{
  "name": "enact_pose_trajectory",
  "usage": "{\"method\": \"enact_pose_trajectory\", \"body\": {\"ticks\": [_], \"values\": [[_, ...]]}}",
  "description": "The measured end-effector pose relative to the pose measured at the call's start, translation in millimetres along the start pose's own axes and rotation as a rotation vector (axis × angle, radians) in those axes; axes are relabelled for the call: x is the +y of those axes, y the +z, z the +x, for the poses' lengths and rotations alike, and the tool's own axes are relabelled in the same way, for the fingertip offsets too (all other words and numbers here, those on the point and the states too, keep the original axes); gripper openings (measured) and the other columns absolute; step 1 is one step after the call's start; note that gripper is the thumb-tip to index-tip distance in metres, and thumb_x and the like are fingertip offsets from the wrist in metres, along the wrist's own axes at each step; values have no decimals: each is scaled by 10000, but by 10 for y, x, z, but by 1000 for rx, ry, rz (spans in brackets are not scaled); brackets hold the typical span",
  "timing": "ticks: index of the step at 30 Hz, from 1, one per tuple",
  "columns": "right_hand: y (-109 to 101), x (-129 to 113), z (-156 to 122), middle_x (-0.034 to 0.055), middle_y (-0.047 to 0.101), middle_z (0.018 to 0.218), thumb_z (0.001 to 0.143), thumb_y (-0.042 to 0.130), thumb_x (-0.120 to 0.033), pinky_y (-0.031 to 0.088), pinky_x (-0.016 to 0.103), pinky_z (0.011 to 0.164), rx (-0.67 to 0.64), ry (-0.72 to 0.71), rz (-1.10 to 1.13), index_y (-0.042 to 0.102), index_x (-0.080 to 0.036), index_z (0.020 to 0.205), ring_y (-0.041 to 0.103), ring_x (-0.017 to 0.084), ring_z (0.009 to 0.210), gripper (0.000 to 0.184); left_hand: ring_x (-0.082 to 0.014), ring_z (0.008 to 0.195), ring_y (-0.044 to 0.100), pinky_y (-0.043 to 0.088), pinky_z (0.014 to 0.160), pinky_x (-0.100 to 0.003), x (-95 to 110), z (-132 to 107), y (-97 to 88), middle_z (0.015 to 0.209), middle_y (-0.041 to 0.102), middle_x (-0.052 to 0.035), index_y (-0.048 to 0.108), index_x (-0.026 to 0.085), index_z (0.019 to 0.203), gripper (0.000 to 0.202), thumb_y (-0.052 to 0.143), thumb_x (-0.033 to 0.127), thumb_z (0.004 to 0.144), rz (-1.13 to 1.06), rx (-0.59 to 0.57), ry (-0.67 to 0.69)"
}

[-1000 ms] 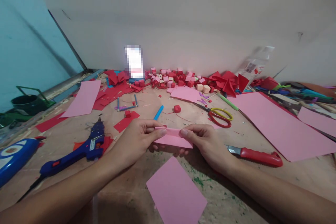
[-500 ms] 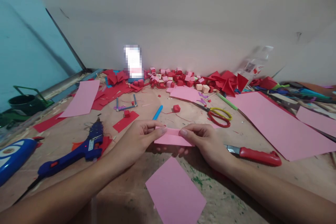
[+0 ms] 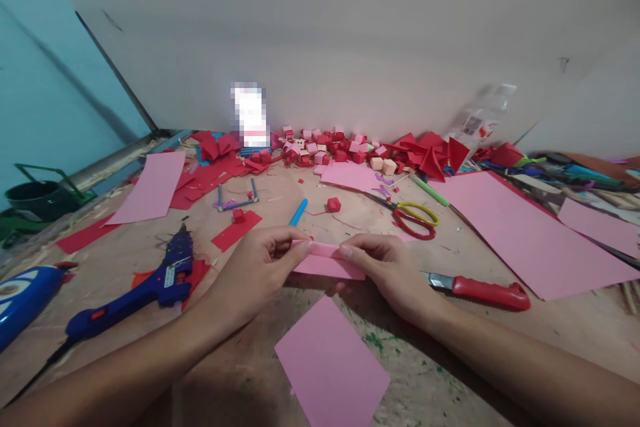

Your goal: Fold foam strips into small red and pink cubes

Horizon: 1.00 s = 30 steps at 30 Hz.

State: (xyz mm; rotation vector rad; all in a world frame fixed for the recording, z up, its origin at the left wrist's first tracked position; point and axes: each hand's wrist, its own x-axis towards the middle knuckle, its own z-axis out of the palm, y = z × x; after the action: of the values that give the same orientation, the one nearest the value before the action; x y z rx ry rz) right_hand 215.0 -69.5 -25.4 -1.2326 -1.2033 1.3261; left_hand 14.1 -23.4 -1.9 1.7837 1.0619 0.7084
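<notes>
Between my two hands is a small pink paper strip (image 3: 330, 267) with a fold along its far edge. My left hand (image 3: 267, 260) pinches its left end, thumb on top. My right hand (image 3: 383, 263) pinches the right end in the same way. The fingers beneath the paper are mostly hidden. Below the strip, a pink paper sheet (image 3: 333, 367) lies on the table in front of me. Just beyond my hands are a light-blue stick (image 3: 299, 212) and a small red paper cube (image 3: 333, 204).
At left lie a blue glue gun (image 3: 173, 273) and a blue-and-white object (image 3: 27, 297). To the right are a red-handled knife (image 3: 487, 292), scissors (image 3: 417, 219) and a large pink sheet (image 3: 535, 233). Against the wall sit piled paper cubes (image 3: 340, 147), a lit screen (image 3: 251, 113) and a clear bottle (image 3: 483, 123).
The camera view has shifted slightly. My hands keep their pinch on the pink paper strip, whose far edge appears folded over a little more, with fewer fingers showing beneath it.
</notes>
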Motion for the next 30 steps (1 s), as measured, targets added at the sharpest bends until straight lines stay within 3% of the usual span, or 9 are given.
{"method": "enact_pose_trajectory", "body": {"ticks": [6,10,13,20,25,30], "values": [[-16,43,2,14,692,659,843,743,-452,478,239,523,41,-117,-157,746,-171,719,616,144,575,307,-171,713,571,394,618,-249,42,-41,51,752,668,-1,752,174,784,315,620,421,929,33,-50,28],[4,46,-20,4,653,638,867,713,-481,513,269,556,-57,-57,-87,690,-173,724,642,158,557,341,-150,664,539,366,593,-245,52,-34,32,704,632,4,718,156,689,380,609,423,937,15,-100,15],[18,35,-24,10,671,624,895,684,-522,531,286,565,-121,-17,-15,664,-177,741,690,183,544,378,-152,662,550,367,593,-244,65,-27,4,691,637,4,719,157,694,383,601,427,939,13,-93,19],[2,29,7,25,728,648,852,747,-543,534,255,525,-85,-13,-4,735,-170,778,739,198,575,381,-171,682,572,403,583,-245,91,-51,32,706,644,-7,721,171,707,361,603,441,916,75,-6,29],[13,57,-8,23,739,675,819,793,-471,578,274,558,-81,-25,21,744,-174,745,757,207,593,310,-152,647,585,435,550,-227,87,-57,80,691,621,-2,695,167,673,344,625,409,907,-5,-49,28],[28,24,-10,18,751,663,798,815,-471,559,254,533,-70,-14,78,756,-173,789,733,181,539,304,-159,654,647,505,580,-233,12,-25,63,732,688,-13,764,161,817,239,655,355,904,-88,-70,0]]}}
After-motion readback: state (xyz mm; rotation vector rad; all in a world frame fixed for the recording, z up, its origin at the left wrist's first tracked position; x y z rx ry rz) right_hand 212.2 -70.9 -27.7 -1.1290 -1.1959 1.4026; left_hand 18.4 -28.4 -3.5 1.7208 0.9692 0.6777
